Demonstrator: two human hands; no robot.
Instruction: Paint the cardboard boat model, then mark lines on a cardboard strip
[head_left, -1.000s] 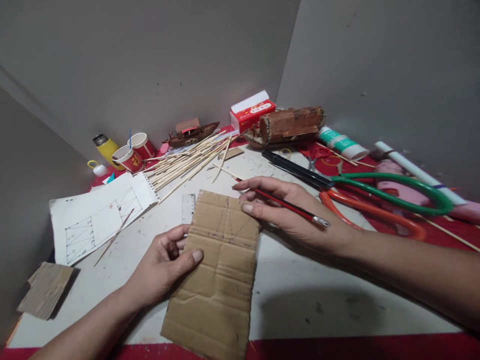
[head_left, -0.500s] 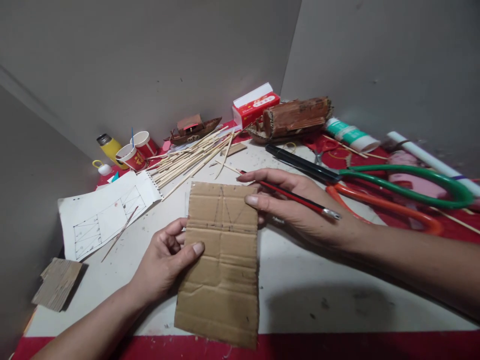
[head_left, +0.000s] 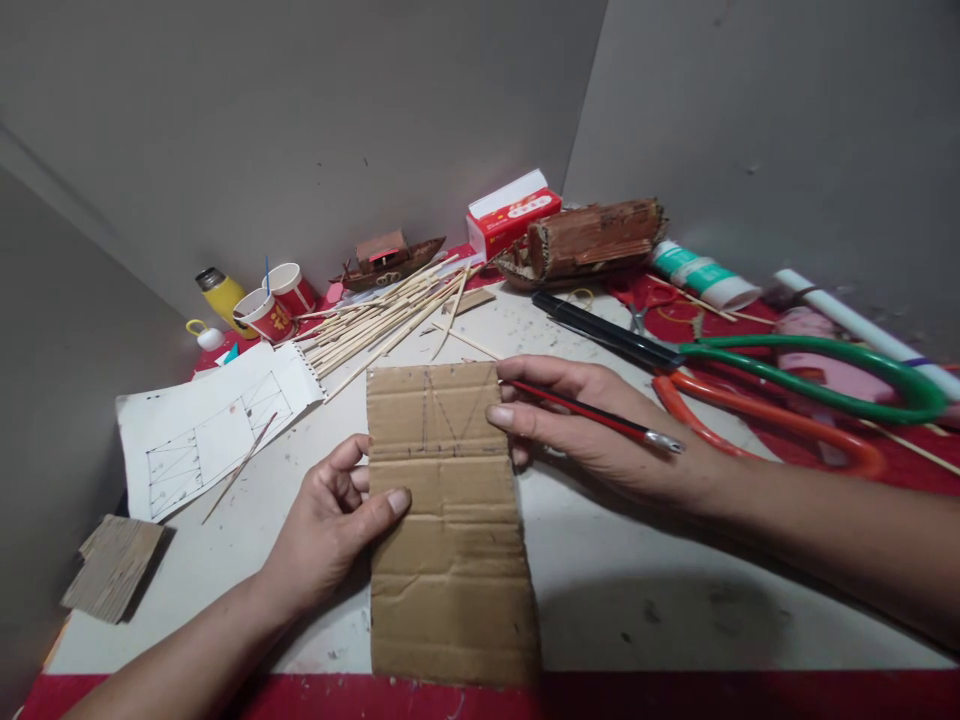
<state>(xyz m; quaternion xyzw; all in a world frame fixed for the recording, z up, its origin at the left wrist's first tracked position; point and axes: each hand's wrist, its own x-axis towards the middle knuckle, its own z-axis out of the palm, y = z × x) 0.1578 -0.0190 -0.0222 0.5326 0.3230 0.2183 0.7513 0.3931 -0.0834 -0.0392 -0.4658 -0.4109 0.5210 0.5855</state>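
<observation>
Two hands hold one cardboard piece (head_left: 448, 520) that lies flat on the white table (head_left: 637, 560), in front of the person: the left hand (head_left: 337, 530) grips its left edge, with the thumb on top and the fingers under it. The right hand (head_left: 592, 425) touches the right edge with its fingertips and keeps a red pencil (head_left: 592, 412) closed between the fingers. Wooden sticks (head_left: 375, 320) and a drawing sheet (head_left: 210, 425) lie behind, well apart from the scissors (head_left: 787, 385).

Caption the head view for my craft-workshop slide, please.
Both hands steady a pencil-marked cardboard sheet; the right hand holds a red pencil.
</observation>
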